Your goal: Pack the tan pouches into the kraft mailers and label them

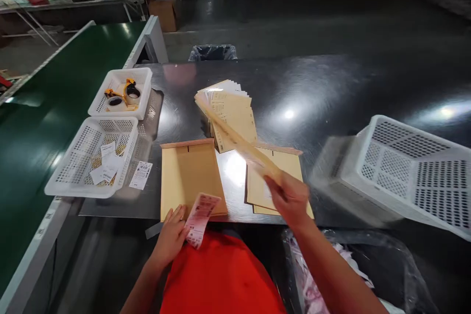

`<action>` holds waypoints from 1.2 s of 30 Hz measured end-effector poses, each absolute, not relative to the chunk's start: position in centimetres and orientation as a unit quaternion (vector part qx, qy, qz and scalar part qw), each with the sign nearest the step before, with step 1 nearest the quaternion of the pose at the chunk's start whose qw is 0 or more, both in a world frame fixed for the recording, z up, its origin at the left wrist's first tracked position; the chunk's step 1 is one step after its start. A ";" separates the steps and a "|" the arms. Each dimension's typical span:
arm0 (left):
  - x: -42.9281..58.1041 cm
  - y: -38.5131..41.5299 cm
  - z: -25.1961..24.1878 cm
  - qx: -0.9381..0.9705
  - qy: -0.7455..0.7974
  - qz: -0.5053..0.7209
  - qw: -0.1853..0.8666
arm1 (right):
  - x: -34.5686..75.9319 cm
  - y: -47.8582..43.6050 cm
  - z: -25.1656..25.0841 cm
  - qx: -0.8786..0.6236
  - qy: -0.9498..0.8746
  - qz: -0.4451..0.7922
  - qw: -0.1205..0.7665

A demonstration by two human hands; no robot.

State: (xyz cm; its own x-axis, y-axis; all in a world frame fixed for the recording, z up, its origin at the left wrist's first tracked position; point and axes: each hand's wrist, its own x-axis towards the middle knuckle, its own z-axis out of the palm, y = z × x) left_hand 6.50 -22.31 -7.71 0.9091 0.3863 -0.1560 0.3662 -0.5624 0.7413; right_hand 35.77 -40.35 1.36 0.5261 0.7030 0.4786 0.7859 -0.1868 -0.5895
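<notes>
My right hand [290, 196] grips a kraft mailer [235, 140] by its near end; it is tilted nearly edge-on and blurred. It hangs over a fanned stack of labelled mailers [235, 115]. Beneath my right hand lie a few flat mailers [275, 171] with a raised flap. My left hand [172, 233] holds a printed label [200, 218] between its fingers. The same hand rests at the near left corner of another kraft mailer [189, 171], which lies flat with its flap at the far side.
On the left stand a white basket of paper slips [90, 130] and a white basket with tape dispensers [145, 86]. A loose label [141, 175] lies beside them. A green conveyor [73, 88] runs farther left. A white crate [368, 157] sits right; a lined bin [401, 255] stands below.
</notes>
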 end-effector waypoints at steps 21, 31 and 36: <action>7.7 -25.0 -6.1 0.750 0.288 0.135 0.579 | 25.6 -33.8 0.0 -0.684 -0.401 0.236 0.562; 12.1 -24.1 -5.4 0.570 0.440 0.228 0.655 | 25.2 -29.8 -3.5 -0.689 -0.364 0.261 0.570; 9.0 -26.1 -10.0 0.538 0.483 0.178 0.667 | 28.9 -23.5 -7.1 -0.803 -0.341 0.162 0.461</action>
